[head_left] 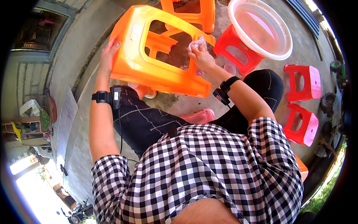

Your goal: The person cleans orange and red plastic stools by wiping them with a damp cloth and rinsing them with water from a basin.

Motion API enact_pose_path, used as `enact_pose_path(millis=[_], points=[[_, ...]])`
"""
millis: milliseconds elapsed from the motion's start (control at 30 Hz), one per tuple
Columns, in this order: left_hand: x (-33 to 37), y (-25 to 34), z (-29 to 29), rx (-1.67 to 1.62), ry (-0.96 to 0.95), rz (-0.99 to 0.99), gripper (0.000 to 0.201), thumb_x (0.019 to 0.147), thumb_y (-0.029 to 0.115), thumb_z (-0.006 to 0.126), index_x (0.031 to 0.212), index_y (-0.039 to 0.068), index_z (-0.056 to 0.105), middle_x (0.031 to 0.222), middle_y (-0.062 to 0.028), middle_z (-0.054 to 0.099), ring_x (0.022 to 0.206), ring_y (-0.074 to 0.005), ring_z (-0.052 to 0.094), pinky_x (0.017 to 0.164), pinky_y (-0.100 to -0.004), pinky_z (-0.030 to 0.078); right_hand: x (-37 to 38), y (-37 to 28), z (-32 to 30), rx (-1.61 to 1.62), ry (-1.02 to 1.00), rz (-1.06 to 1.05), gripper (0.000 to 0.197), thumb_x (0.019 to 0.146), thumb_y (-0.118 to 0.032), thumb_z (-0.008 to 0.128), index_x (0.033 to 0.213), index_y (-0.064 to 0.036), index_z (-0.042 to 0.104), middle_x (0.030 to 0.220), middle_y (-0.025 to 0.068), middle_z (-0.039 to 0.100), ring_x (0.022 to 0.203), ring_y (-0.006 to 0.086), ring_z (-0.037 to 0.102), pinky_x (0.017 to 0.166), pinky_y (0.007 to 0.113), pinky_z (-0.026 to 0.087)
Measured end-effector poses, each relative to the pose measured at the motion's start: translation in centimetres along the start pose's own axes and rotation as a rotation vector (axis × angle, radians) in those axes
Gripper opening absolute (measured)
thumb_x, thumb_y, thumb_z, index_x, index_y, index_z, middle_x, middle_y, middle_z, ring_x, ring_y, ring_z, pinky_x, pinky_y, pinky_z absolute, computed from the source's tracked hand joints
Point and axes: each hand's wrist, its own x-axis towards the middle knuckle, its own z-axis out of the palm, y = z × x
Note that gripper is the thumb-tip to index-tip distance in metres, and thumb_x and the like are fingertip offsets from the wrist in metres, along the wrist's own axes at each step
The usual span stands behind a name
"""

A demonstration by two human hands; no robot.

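A large orange plastic stool (128, 71) lies tipped on its side in front of me, its seat toward the left and its legs toward the right. My left hand (108, 54) is closed over the seat's edge, thumb on the outer face. At the leg side, my right hand (202, 59) presses a bunched, pale pinkish cloth (197, 43) against the orange plastic. A small pale sticker (135, 33) is on the stool near the seat. The fingers of my right hand are partly hidden by the cloth.
A white basin of water (260, 30) rests on a red stool (238, 50) at the far right. Two small red stools (305, 83) stand further right. Another orange stool (201, 16) is at the back. Something pinkish-red (201, 116) sits between my legs on the concrete floor.
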Motion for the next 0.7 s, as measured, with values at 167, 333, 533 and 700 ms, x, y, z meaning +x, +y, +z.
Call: enact_pose_path(millis=[167, 333, 533, 700], points=[[-0.5, 0.2, 0.0, 0.14, 0.038, 0.021, 0.071, 0.084, 0.055, 0.067, 0.138, 0.01, 0.057, 0.139, -0.0179, 0.056, 0.13, -0.0267, 0.049, 0.11, -0.036, 0.035, -5.3, -4.7, -0.9, -0.008, -0.275, 0.113, 0.032, 0.091, -0.026, 0.053, 0.119, -0.0099, 0.053, 0.115, 0.0254, 0.061, 0.095, 0.0465, 0.065, 0.082, 0.051, 0.052], [-0.1, 0.7, 0.8, 0.159, 0.064, 0.0, 0.08, 0.079, 0.064, 0.067, 0.14, 0.014, 0.056, 0.141, -0.0216, 0.051, 0.135, -0.0309, 0.042, 0.111, -0.0397, 0.034, -9.8, -7.5, 1.8, 0.207, 0.019, 0.048, 0.016, 0.079, -0.006, 0.061, 0.095, -0.0039, 0.058, 0.092, 0.0207, 0.065, 0.088, 0.044, 0.062, 0.075, 0.05, 0.05], [0.3, 0.6, 0.9, 0.228, 0.06, -0.028, 0.085, 0.076, 0.068, 0.069, 0.14, 0.014, 0.055, 0.143, -0.0224, 0.048, 0.136, -0.0321, 0.04, 0.111, -0.0407, 0.033, -4.8, -15.9, 0.5, 0.354, 0.308, -0.232, 0.014, 0.08, -0.002, 0.059, 0.093, -0.0062, 0.06, 0.098, 0.0154, 0.061, 0.084, 0.0384, 0.062, 0.071, 0.046, 0.051], [0.0, 1.1, 1.2, 0.148, 0.053, 0.019, 0.083, 0.076, 0.064, 0.072, 0.139, 0.012, 0.057, 0.136, -0.0209, 0.056, 0.128, -0.0275, 0.051, 0.106, -0.0367, 0.039, -1.9, -22.3, -4.0, 0.371, 0.326, -0.525, 0.035, 0.081, -0.004, 0.059, 0.115, -0.0094, 0.061, 0.11, 0.0119, 0.059, 0.095, 0.0364, 0.062, 0.078, 0.044, 0.053]])
